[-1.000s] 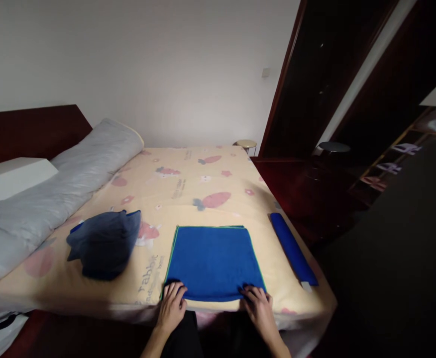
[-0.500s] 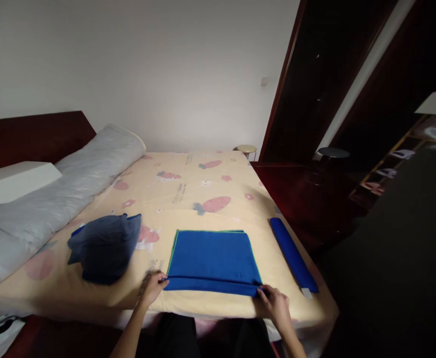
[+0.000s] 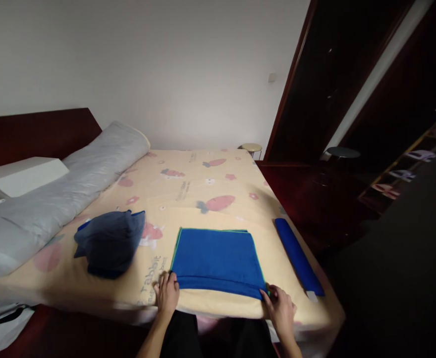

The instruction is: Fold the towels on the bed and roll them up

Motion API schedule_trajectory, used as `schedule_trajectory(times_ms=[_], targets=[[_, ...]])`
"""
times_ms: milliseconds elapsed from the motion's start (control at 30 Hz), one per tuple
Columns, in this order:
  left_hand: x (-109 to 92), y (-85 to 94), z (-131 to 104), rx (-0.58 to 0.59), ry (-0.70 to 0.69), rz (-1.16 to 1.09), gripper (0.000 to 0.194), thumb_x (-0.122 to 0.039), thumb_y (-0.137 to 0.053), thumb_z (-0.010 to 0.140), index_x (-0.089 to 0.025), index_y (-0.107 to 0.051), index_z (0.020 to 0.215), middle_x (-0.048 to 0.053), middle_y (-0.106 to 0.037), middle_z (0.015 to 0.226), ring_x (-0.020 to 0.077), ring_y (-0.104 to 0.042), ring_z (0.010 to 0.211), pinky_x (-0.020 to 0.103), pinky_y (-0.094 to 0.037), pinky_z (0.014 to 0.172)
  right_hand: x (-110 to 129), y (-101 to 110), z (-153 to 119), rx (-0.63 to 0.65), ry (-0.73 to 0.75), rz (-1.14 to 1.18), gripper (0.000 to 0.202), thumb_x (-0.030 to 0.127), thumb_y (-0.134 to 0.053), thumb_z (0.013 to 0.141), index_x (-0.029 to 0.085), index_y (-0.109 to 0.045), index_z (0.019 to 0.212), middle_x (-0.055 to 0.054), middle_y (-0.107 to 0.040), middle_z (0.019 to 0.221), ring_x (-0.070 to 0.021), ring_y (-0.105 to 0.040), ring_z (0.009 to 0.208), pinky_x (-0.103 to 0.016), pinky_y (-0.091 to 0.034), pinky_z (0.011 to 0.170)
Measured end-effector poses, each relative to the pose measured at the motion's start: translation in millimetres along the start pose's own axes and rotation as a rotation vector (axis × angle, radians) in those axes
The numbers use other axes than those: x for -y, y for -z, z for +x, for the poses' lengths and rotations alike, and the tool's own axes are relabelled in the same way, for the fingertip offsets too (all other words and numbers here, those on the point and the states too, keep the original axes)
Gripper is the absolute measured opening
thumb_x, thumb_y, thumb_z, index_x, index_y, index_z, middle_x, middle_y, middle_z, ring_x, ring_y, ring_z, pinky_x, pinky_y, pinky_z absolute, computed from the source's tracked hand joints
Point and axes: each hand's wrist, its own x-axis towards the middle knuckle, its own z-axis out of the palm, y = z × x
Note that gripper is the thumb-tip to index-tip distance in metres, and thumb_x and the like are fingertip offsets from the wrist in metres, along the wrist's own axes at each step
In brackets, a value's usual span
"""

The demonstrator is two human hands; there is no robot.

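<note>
A blue towel [image 3: 216, 256] with green edging lies folded into a rectangle on the bed near its front edge. A narrow strip along its near side is turned over. My left hand [image 3: 167, 294] is closed on the near left corner, its fingertips bent at the end of the strip. At the near right corner, my right hand [image 3: 280, 307] pinches the other end of the strip between thumb and fingers. To the left sits a crumpled dark blue-grey cloth [image 3: 109, 243]. On the right lies a rolled blue towel [image 3: 298, 256] with a white tag at its near end.
The bed [image 3: 188, 211] has a cream sheet printed with carrots and rabbits. A long grey bundle [image 3: 72, 186] and a white box [image 3: 26, 176] lie by the dark headboard [image 3: 42, 134]. Stools [image 3: 343, 152] and a shelf rack [image 3: 400, 174] stand beyond the bed's right side.
My left hand has shifted inward onto the towel's near left corner, its fingers more curled. My right hand keeps its pinch at the right corner. The whole view has swung slightly left.
</note>
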Motion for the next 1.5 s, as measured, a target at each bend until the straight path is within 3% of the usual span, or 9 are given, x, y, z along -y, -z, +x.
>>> schedule_trajectory(times_ms=[167,300,433,567,700,900,1233,1400,1500], targets=[[-11,0.3,-6,-0.059,-0.034,0.058,0.022,-0.03,-0.047,0.089,-0.019,-0.064,0.096,0.011,-0.061,0.107,0.0304,-0.051,0.11,0.047,-0.036,0.092,-3,3,5,0.083,-0.041,0.095,0.08,0.092,-0.041,0.066,0.02,-0.068,0.091,-0.012,-0.073,0.092,-0.0334,-0.064,0.092,-0.048,-0.041,0.085],[-55,-16.5,-18,-0.056,-0.283,-0.019,0.026,-0.013,-0.045,0.087,-0.025,-0.064,0.099,0.004,-0.064,0.099,0.0212,-0.057,0.1,0.036,-0.041,0.089,3,0,3,0.072,-0.057,0.092,0.08,0.091,-0.039,0.067,0.02,-0.069,0.089,-0.013,-0.073,0.092,-0.0351,-0.065,0.093,-0.051,-0.041,0.085],[-92,-41.5,-31,-0.058,-0.357,-0.064,0.025,-0.025,-0.04,0.095,-0.025,-0.064,0.103,0.005,-0.065,0.108,0.0214,-0.058,0.106,0.035,-0.043,0.094,2,4,10,0.076,-0.039,0.115,0.075,0.088,-0.042,0.068,0.02,-0.069,0.084,-0.012,-0.073,0.084,-0.0325,-0.067,0.083,-0.048,-0.046,0.08],[-94,-55.4,-35,-0.063,-0.346,-0.095,0.026,-0.031,-0.041,0.096,-0.023,-0.065,0.101,0.007,-0.066,0.106,0.0241,-0.058,0.105,0.039,-0.044,0.093,4,14,16,0.057,-0.007,0.097,0.072,0.083,-0.04,0.075,0.018,-0.068,0.084,-0.014,-0.071,0.081,-0.0309,-0.066,0.078,-0.045,-0.05,0.074],[-92,-60.9,-36,-0.06,-0.308,-0.109,0.029,-0.031,-0.039,0.097,-0.022,-0.065,0.104,0.008,-0.066,0.106,0.0245,-0.059,0.104,0.039,-0.045,0.09,48,2,-15,-0.023,0.066,0.075,0.064,0.064,-0.029,0.092,0.014,-0.067,0.103,-0.019,-0.069,0.103,-0.0316,-0.064,0.099,-0.048,-0.049,0.087],[-84,-59.9,-33,-0.046,-0.343,-0.07,0.032,-0.022,-0.037,0.096,-0.021,-0.064,0.112,0.008,-0.066,0.119,0.0243,-0.056,0.114,0.039,-0.041,0.096,117,-51,-80,0.412,0.598,0.038,0.047,0.036,-0.037,0.1,0.03,-0.038,0.146,-0.004,-0.048,0.147,-0.0211,-0.044,0.136,-0.042,-0.04,0.109],[42,-15.0,5,-0.138,-0.287,0.181,0.031,-0.034,-0.038,0.097,-0.023,-0.067,0.096,0.007,-0.066,0.105,0.0255,-0.056,0.103,0.041,-0.04,0.087,-14,5,-37,0.29,0.278,-0.173,0.048,0.047,-0.032,0.099,0.032,-0.043,0.143,-0.005,-0.044,0.149,-0.025,-0.035,0.141,-0.054,-0.029,0.112],[0,-12.5,-8,-0.216,-0.259,0.16,0.032,-0.021,-0.036,0.096,-0.022,-0.069,0.095,0.007,-0.069,0.097,0.0244,-0.061,0.095,0.043,-0.043,0.086,-3,-3,-41,0.259,0.167,-0.169,0.053,0.051,-0.024,0.098,0.029,-0.048,0.14,-0.005,-0.045,0.149,-0.0249,-0.029,0.144,-0.055,-0.023,0.114],[-43,-23.3,-28,-0.234,-0.539,0.027,0.035,-0.02,-0.035,0.097,-0.023,-0.066,0.114,0.006,-0.071,0.111,0.0203,-0.062,0.105,0.038,-0.045,0.093,-1,-6,-43,0.248,0.167,-0.172,0.055,0.053,-0.023,0.097,0.028,-0.046,0.141,-0.005,-0.044,0.149,-0.0238,-0.029,0.144,-0.054,-0.022,0.115]])
